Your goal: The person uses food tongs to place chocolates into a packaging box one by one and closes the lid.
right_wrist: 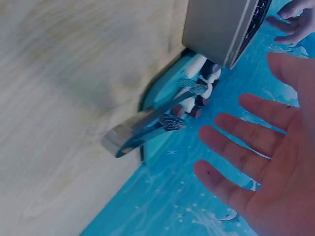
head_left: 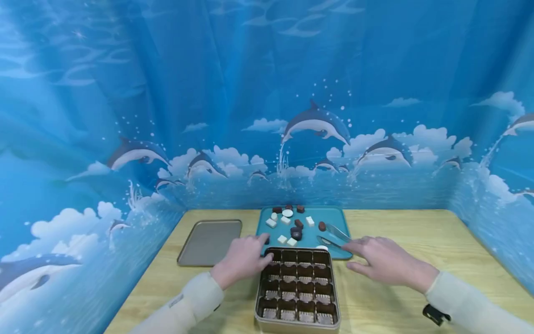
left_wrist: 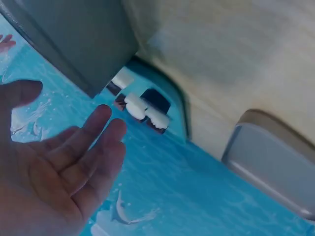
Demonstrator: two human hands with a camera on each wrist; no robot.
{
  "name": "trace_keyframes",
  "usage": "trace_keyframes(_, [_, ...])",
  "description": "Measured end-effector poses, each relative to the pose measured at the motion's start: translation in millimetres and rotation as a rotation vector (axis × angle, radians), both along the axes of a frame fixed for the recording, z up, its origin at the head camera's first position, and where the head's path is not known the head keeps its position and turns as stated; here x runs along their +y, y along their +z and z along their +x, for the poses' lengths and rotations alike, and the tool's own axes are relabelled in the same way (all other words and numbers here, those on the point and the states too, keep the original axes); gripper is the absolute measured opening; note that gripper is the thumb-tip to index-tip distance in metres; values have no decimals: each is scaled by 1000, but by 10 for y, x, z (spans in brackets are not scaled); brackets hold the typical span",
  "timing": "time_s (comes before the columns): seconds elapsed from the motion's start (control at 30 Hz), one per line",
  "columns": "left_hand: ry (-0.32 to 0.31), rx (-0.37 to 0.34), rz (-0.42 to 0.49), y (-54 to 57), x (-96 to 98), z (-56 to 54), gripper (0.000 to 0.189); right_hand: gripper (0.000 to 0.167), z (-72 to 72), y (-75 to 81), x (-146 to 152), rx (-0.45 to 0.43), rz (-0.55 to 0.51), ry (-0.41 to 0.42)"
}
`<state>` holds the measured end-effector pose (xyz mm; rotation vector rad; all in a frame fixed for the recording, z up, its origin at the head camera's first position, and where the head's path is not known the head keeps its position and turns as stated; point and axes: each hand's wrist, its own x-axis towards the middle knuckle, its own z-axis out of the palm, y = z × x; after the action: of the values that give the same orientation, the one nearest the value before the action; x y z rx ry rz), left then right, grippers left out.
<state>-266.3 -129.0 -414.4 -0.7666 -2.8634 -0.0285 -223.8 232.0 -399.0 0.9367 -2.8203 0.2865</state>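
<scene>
A square tin [head_left: 298,326] holding a dark, gridded liner [head_left: 296,269] with several compartments stands in front of me. My left hand [head_left: 244,256] is at its far left corner, with relaxed fingers and an empty palm in the left wrist view. Past the tin lies a teal tray [head_left: 329,214] with white pieces [head_left: 271,223] and dark brown chocolates [head_left: 296,233] scattered over it. Metal tongs [right_wrist: 118,140] rest across the tray's right edge, arms spread. Close by the tongs' handle end is my right hand [head_left: 385,262], its fingers loosely extended and holding nothing in the right wrist view.
To the left of the teal tray, a shallow brownish-grey tray [head_left: 212,241] lies on the wooden table [head_left: 409,232]. A blue curtain [head_left: 250,93] printed with dolphins and clouds hangs behind the table and along both sides.
</scene>
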Motion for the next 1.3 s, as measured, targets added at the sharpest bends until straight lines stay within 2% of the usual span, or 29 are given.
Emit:
trace_keyframes(0.1, [61,-35,19,-63,-29,10,59,52,-2,-36,0,-36,-12,-11])
trace_keyframes(0.23, [75,-58,14,-153,-44,58,49,51,44,-103,-40,-80,-7,-2])
trace_keyframes(0.33, [78,-42,10,-192,-49,90,36,49,70,-149,-113,-106,-15,44])
trace_keyframes(0.47, [119,-7,41,-192,-40,78,32,43,44,-191,-197,-130,-48,67])
trace_keyframes(0.53, [144,1,60,-206,-24,57,33,41,45,-211,-200,-145,-58,55])
trace_keyframes(0.67, [179,-33,72,-281,2,14,49,39,70,-261,-154,-177,-64,44])
trace_keyframes(0.83, [189,-56,85,-340,46,6,41,37,31,-233,-87,-192,-69,36])
trace_keyframes(1.0, [172,-54,112,-270,89,27,47,32,-54,-140,-61,-132,-54,6])
trace_keyframes(1.1, [175,-103,102,-236,96,55,51,28,-87,-135,-60,-94,-57,-6])
trace_keyframes(1.2, [178,-146,87,-240,66,102,54,25,-146,-178,-67,-7,-58,-20])
trace_keyframes(1.3, [164,-169,64,-252,28,163,54,30,-230,-223,-51,110,-43,-56])
